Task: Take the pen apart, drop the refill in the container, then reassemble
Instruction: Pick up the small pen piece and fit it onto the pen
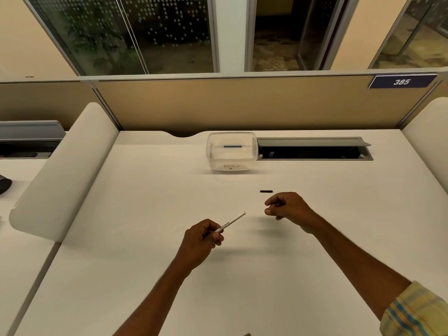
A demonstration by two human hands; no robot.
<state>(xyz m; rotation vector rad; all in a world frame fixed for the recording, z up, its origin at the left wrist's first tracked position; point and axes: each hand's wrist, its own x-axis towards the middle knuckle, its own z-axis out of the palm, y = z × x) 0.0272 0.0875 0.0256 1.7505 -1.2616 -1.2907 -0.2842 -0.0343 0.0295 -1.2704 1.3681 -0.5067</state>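
- Head view: the left hand [202,236] grips the white pen barrel [233,222], raised off the desk [145,263].
- Right hand [288,207]: fingers curled, nothing visible inside (a tiny part cannot be ruled out).
- Black piece [266,191] lies loose just beyond; a careless sweep could knock it away.
- Refill [232,146] lies in the container [253,151].

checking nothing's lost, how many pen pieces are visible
3: white barrel in the left hand, black piece on the desk, blue refill in the container. Right hand may hide more.
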